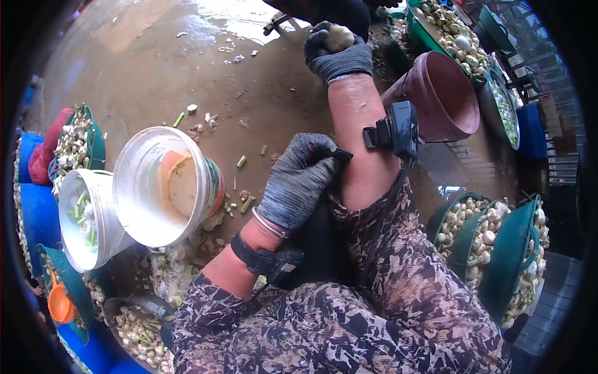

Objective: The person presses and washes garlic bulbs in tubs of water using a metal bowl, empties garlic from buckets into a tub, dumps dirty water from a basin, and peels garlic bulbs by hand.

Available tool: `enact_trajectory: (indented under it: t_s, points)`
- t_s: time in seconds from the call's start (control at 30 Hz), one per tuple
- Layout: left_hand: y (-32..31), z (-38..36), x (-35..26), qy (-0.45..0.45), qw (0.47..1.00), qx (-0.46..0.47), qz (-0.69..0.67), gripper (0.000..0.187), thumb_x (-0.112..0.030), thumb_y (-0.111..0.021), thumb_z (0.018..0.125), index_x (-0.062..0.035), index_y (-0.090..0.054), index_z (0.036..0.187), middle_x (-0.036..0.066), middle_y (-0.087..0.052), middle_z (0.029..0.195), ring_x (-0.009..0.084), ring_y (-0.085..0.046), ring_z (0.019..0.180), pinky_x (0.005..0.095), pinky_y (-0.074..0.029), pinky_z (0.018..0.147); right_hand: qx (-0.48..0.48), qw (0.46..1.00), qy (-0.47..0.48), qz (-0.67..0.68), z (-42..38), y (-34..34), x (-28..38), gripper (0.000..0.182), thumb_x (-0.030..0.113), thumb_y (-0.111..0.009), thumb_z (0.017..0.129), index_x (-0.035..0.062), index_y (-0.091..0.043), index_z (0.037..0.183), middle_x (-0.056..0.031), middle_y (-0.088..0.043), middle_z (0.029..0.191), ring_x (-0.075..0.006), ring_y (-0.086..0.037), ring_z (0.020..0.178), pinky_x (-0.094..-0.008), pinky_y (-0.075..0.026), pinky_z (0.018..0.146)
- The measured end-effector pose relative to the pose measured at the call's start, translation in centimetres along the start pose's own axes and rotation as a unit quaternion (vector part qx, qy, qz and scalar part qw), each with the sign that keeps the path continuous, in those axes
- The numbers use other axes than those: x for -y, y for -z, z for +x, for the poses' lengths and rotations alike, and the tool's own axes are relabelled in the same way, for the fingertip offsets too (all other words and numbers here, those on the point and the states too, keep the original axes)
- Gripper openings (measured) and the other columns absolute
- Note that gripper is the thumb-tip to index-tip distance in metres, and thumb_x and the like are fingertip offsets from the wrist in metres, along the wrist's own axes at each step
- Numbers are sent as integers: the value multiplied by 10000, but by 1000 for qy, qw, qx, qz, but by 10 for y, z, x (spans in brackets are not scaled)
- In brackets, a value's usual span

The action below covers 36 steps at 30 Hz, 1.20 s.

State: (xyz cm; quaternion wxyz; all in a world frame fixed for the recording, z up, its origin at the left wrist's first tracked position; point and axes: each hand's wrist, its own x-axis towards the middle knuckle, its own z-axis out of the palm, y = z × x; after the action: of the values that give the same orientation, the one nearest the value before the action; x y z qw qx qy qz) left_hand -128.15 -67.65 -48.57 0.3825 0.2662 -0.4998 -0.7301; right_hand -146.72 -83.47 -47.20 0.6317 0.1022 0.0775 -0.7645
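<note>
My right hand [338, 53], in a grey knit glove, is stretched out ahead with its fingers wrapped around a pale garlic bulb [339, 38]. My left hand [299, 181], also gloved, is closed in front of my body beside my right forearm. A small black object [342, 156] sticks out from its fingers; most of it is hidden, so its kind does not show. Left of that hand, a white bucket [134, 187] is tipped with its mouth towards me. A second white bucket [84, 218] holds garlic with green stems.
Green tubs full of garlic [517, 262] stand at the right, more garlic [458, 40] at the upper right. A reddish bucket [451, 96] lies tilted near my right forearm. Stem pieces [242, 161] litter the wet floor [143, 75]. An orange scoop [60, 302] hangs at lower left. Another person's dark-clothed leg [336, 12] shows ahead.
</note>
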Motion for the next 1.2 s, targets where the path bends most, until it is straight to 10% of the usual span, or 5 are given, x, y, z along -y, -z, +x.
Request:
enact_trajectory:
  t_s: [0.53,0.63,0.77,0.97,1.2]
  points:
    - [41,41,-15,136,974,-177,-49,263,-157,-609,878,-25,-562,1101,66,-612,915,169,-620,773,266,-504,729,-176,897,3,-406,37,65,-40,317,416,-520,882,104,-578,895,-115,-649,801,-250,-649,638,-366,-562,508]
    - [26,33,-53,-64,959,-237,141,296,-229,-636,874,-8,-596,1068,78,-637,957,211,-646,830,298,-492,777,-232,777,89,-578,11,58,-63,399,425,-535,903,40,-619,964,-127,-667,860,-226,-650,676,-359,-543,609]
    - [10,51,-79,-142,759,12,635,393,-363,-686,807,-75,-652,1072,191,-663,952,325,-641,916,370,-488,835,-157,642,37,-750,52,117,-68,552,521,-521,853,48,-623,1118,-215,-652,1069,-390,-611,1032,-449,-470,895]
    - [22,44,-67,24,814,81,575,363,-351,-644,843,-61,-650,1061,177,-667,964,286,-658,877,354,-509,793,-196,402,-7,-894,17,93,-83,467,493,-490,882,146,-624,1165,-109,-677,1074,-261,-647,1019,-384,-476,911]
    - [31,49,-50,44,850,-14,524,394,-379,-630,831,-30,-676,1008,161,-685,801,240,-685,721,330,-533,691,-117,362,-34,-924,1,81,-81,504,490,-478,883,114,-607,1193,-149,-644,1142,-326,-592,1105,-414,-445,959]
